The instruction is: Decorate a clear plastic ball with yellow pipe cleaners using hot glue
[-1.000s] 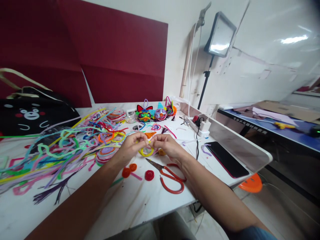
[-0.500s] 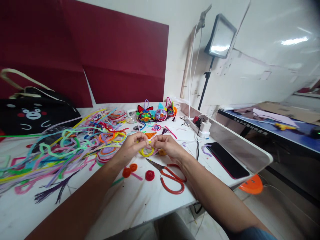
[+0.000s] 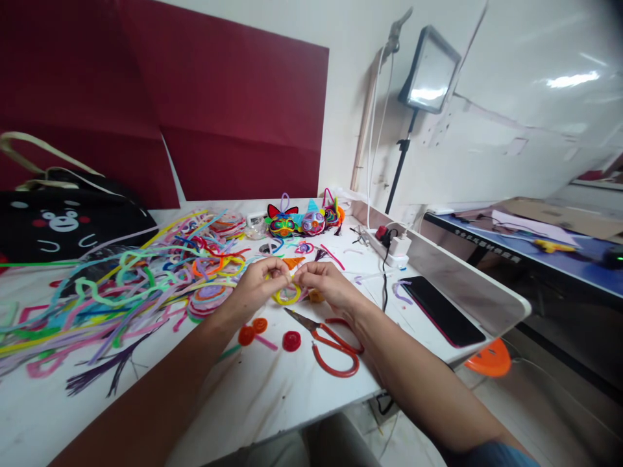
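Fingertips pinched, my left hand (image 3: 260,285) holds a yellow pipe cleaner (image 3: 287,301), whose curved loop shows below the fingers. My right hand (image 3: 324,282) pinches at the same yellow piece, its fingertips almost meeting the left ones; the exact grip is hidden. Just beyond the fingers lies an orange cone-shaped piece (image 3: 294,262). A brownish-orange coil (image 3: 316,296) sits under my right hand. Nearer to me are scissors with orange handles (image 3: 335,350), a red coil (image 3: 291,341) and two orange coils (image 3: 246,335) beside a pink strip.
A heap of coloured pipe cleaners (image 3: 141,285) spreads over the left of the table, near a black bag (image 3: 63,224). Finished-looking colourful ornaments (image 3: 312,222) stand at the back. On the right are a power strip (image 3: 389,250), a black phone (image 3: 440,312) and a raised table edge (image 3: 467,279).
The yellow loop has shifted and turned slightly below my fingers. Both hands stay almost in the same place, still pinching.
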The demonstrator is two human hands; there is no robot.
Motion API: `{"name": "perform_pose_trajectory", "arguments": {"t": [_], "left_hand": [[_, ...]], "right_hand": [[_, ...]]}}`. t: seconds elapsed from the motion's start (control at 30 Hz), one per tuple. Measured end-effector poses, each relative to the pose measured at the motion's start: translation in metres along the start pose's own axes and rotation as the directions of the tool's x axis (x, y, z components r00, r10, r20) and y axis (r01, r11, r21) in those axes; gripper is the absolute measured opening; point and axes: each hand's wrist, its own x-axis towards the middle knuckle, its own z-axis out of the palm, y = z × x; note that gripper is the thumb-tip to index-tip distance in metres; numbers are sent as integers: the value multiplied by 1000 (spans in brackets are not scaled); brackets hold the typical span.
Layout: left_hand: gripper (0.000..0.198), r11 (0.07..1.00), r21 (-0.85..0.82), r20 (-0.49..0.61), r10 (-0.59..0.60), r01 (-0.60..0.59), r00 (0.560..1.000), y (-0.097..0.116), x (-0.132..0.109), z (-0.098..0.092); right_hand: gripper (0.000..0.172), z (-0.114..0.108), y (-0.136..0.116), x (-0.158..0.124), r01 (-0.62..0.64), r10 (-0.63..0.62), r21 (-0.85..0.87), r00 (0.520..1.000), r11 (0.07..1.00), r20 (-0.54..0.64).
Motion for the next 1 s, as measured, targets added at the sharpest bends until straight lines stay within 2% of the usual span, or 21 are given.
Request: {"name": "perform_pose_trajectory", "arguments": {"t": [0.2, 0.47, 0.63, 0.8, 1.0], "left_hand": [[14, 998, 58, -4, 15, -15, 1000, -8, 2, -2], [13, 997, 80, 4, 19, -19, 1000, -4, 2, -1], [15, 1000, 18, 5, -9, 9, 1000, -9, 1, -1], [16, 998, -55, 11, -31, 31, 999, -4, 1, 0], [18, 977, -208, -13, -56, 52, 998, -4, 3, 0]], "right_hand": [[9, 2, -1, 0, -22, 22, 7, 1000, 1000, -22], [9, 7, 0, 0, -26, 28, 43, 999, 999, -43], [9, 8, 1, 0, -2, 6, 66, 998, 998, -66], [9, 9, 3, 1, 19, -11, 98, 996, 995, -85], [9, 4, 1, 2, 34, -23, 135, 997, 990, -76]]}}
